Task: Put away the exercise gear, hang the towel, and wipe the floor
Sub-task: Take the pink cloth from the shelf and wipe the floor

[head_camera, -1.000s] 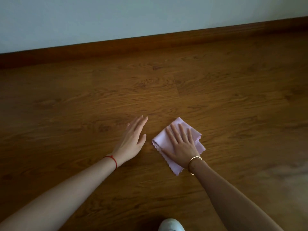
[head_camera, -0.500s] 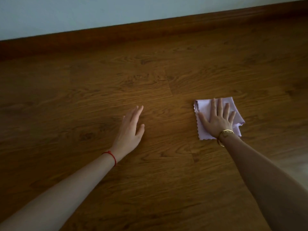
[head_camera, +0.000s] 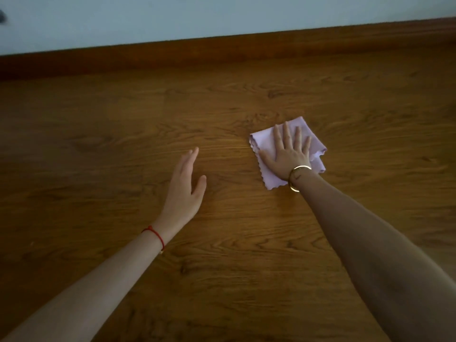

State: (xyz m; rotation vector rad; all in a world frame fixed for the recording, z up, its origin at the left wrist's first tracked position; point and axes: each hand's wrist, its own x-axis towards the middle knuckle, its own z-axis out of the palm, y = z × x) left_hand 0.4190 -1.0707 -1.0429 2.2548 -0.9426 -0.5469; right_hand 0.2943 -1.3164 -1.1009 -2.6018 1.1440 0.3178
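A small lilac cloth with scalloped edges lies folded on the brown wooden floor. My right hand, with a gold bangle at the wrist, presses flat on top of it, fingers spread and pointing toward the wall. My left hand, with a red string at the wrist, rests flat on the bare floor to the left of the cloth. It holds nothing, and a strip of floor separates it from the cloth.
A dark wooden baseboard runs along the far edge of the floor under a pale wall. Wood planks extend on all sides of my hands.
My right hand slid the cloth from beside my left hand out to the right and away from me, then a little back to the left. My left hand stayed planted.
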